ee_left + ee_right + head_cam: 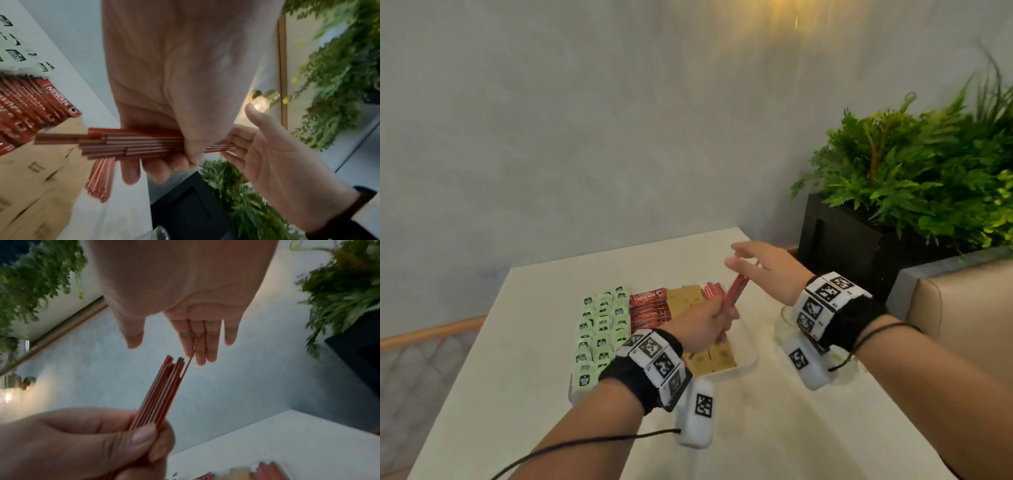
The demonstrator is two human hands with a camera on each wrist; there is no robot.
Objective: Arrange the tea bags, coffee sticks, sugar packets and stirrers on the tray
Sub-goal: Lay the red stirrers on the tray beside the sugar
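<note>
Stirrers [734,294] bunched in my left hand [705,325] above the tray [748,359] on the bench [534,342].
My left fingers [131,168] curl tight around the red bundle; my right hand [767,267] hovers at its far tips, fingers [211,340] straight and relaxed, gripping nothing.

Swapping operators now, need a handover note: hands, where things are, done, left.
Left hand grips a bundle of red stirrers above the tray. Right hand is open, fingers at the bundle's top end; it holds nothing firmly.
On the tray: green tea bags in rows, red coffee sticks, brown sugar packets, some stirrers at the far right.
Done: tea, coffee and sugar laid out.
Left: lay the held stirrers beside those already down.
</note>
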